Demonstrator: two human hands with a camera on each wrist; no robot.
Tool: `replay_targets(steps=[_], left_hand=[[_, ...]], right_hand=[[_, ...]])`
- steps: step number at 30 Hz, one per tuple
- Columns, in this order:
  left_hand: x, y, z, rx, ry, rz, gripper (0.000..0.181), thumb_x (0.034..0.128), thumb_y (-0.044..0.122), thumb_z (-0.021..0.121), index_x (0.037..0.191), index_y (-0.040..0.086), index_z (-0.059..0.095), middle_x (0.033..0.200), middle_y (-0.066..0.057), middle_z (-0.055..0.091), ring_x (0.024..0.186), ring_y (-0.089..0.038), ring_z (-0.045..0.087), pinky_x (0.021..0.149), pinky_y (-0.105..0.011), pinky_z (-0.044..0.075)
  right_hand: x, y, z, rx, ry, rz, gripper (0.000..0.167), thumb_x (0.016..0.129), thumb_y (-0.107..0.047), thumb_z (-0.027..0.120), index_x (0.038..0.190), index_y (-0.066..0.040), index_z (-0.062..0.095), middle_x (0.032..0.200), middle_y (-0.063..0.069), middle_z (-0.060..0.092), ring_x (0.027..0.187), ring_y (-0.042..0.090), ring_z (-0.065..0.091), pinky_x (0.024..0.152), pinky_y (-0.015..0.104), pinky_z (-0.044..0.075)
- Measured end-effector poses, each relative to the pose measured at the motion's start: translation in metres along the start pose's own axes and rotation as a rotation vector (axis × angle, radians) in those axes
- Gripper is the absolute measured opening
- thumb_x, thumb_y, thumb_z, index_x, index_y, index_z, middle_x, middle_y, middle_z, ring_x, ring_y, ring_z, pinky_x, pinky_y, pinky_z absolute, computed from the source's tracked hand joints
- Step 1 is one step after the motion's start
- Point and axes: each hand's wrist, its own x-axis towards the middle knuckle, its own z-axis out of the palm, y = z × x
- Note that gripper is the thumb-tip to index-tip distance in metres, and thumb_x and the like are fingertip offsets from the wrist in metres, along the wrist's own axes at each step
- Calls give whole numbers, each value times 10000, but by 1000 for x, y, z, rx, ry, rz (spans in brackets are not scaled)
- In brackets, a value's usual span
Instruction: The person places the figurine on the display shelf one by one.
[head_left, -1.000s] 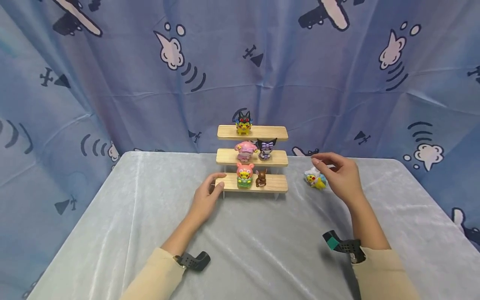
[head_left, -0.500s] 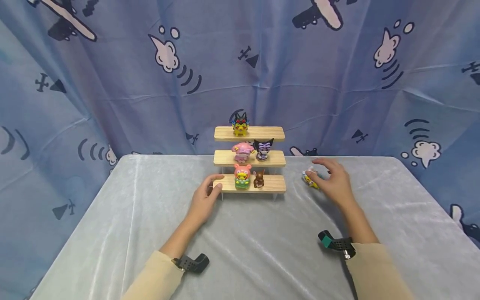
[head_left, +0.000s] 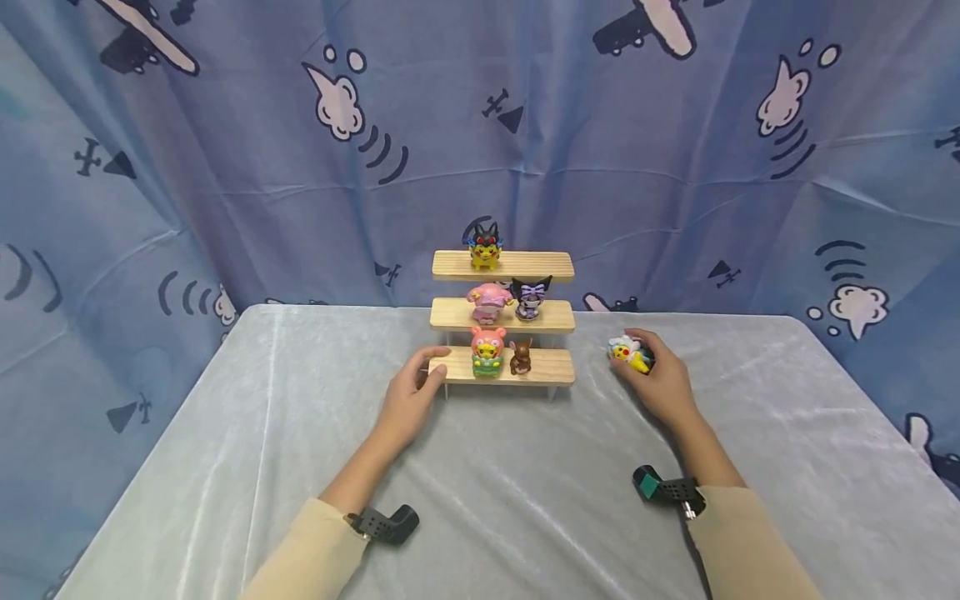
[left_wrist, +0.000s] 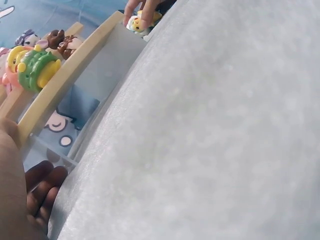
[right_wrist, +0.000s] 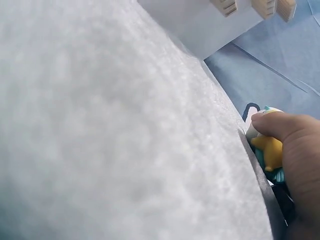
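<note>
My left hand holds the left end of a three-tier wooden display stand, thumb on the bottom board and fingers curled by its clear support in the left wrist view. To the right of the stand, my right hand pinches a small yellow figurine with a white head and teal parts, lying tilted at the tabletop. The right wrist view has the thumb across the figurine's upper part; the other fingers are mostly hidden there.
The bottom tier bears a pink-hooded figurine and a brown one. A pink figurine and a black-eared one stand on the middle tier, a yellow-and-black one on top. A patterned curtain hangs behind the table.
My right hand has come down and left onto the yellow figurine, and its fingers have closed round it. The left hand keeps its place on the stand.
</note>
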Motion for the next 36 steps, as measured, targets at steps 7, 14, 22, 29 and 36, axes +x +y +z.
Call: replay_targets(steps=[7,14,22,29,36], left_hand=[[0,0,1,11,1,-8,278,1042,288,556,1301,220,633,1147,-79,697,903,-177,648,810,-331,495],[0,2,0,10,-1,-7,283,1044,294,554,1302,211,635,1192,-60,698,918,-177,654,820,-333,498],[0,1,0,9,-2,-6,275,1036,286,567,1295,220,634,1165,-72,700,909,-164,648,812,-319,495],[0,2,0,9,0,-6,285,1038,295,563,1303,216,630,1169,-78,698,897,-151,644,801,-307,493],[0,3,1,15,-3,-14,279,1042,271,556,1301,197,630,1213,-64,694,919,-174,655,823,-331,504]], right_hand=[[-1,2,3,5,46,-12,562,900,-215,761,1395,-66,540,1282,247,645,1145,387,609,963,481,435],[-2,1,1,86,153,48,565,850,-198,801,1357,-76,581,1217,230,679,1093,330,637,823,140,392],[-2,2,-1,149,207,63,571,829,-122,804,1364,-75,610,1210,207,668,971,12,555,792,13,371],[-1,3,-2,206,219,100,490,838,-94,786,1303,-48,636,1202,179,664,903,-126,505,760,-2,397],[-2,1,-2,251,229,130,428,843,-69,770,1238,-8,619,1166,112,639,908,-94,523,742,14,416]])
